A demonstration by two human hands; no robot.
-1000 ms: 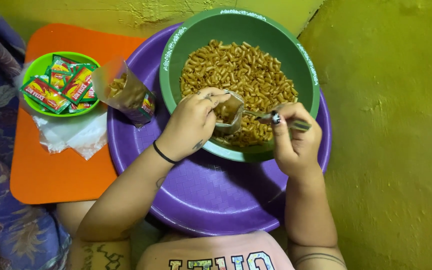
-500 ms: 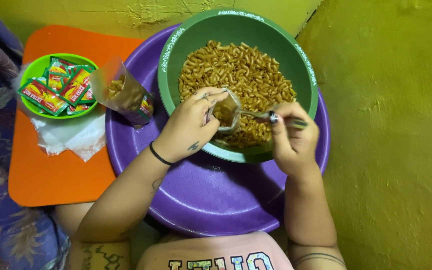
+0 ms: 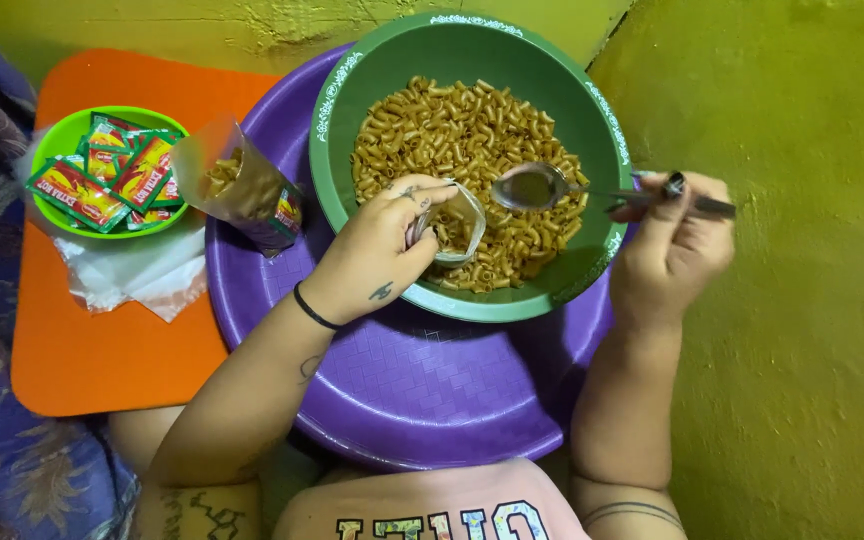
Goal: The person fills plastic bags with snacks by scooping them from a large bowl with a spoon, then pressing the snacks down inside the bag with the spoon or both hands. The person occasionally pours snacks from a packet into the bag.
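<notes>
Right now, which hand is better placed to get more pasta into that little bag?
The right hand. It holds the spoon over the pasta in the green bowl, beside the small bag's open mouth. The left hand is busy gripping that bag.

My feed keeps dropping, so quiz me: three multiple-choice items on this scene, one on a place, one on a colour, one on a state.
1. Where is the green bowl of pasta?
A. on the orange mat
B. in the purple basin
C. on the floor

2. What colour is the small bowl of sachets?
A. lime green
B. purple
C. white

3. How is the spoon in the right hand?
A. heaped
B. inside the bag
C. empty, above the pasta

Answers: 1 B, purple rim surrounds it; 2 A, bright green rim; 3 C, bare metal shows, clear of the small bag in the left hand.
</notes>
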